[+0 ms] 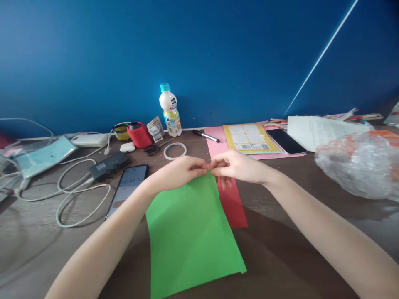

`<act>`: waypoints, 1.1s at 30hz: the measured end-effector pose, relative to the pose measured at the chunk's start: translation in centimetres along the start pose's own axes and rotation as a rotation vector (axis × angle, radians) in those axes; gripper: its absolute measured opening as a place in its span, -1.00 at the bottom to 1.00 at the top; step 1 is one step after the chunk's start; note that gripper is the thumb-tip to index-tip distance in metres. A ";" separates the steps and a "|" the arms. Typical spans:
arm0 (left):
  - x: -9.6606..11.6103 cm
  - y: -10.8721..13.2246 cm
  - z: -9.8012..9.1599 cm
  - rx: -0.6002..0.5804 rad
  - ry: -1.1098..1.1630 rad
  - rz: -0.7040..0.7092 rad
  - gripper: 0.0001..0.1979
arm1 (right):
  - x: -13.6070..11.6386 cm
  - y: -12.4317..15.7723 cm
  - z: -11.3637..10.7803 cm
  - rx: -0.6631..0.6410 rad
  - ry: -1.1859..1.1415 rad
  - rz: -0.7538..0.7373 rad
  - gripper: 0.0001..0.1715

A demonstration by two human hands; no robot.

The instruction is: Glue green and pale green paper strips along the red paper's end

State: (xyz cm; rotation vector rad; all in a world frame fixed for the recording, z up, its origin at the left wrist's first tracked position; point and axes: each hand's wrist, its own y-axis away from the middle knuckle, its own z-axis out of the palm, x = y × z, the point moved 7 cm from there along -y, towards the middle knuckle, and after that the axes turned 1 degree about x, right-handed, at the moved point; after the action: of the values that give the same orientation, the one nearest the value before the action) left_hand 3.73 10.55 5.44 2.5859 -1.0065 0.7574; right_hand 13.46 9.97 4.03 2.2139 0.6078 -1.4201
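Note:
A green sheet of paper lies on the brown table, its near edge toward me. My left hand and my right hand meet at the sheet's far right corner, fingertips pinched together on that corner. A red sheet of paper lies under the green one and shows along its right side. The fingers of my right hand rest partly over the red sheet.
A phone with a lit screen lies left of the green sheet, beside white cables and a black charger. Behind the hands are a tape roll, scissors, a marker, a bottle, pink paper and a yellow sticker sheet. A plastic bag sits at the right.

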 end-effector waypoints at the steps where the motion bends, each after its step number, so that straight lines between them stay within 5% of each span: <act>1: 0.0 0.0 0.1 -0.020 0.012 0.003 -0.75 | -0.1 0.1 0.1 -0.011 0.014 -0.003 -0.92; 33: -0.7 -0.2 1.0 -0.040 0.306 -0.126 -0.81 | -0.4 0.1 -0.2 0.075 0.163 -0.114 -0.87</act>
State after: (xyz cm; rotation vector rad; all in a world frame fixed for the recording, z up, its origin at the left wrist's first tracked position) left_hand 3.81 10.70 4.18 2.3763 -0.7517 1.0465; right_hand 13.51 9.91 4.52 2.4053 0.7577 -1.3456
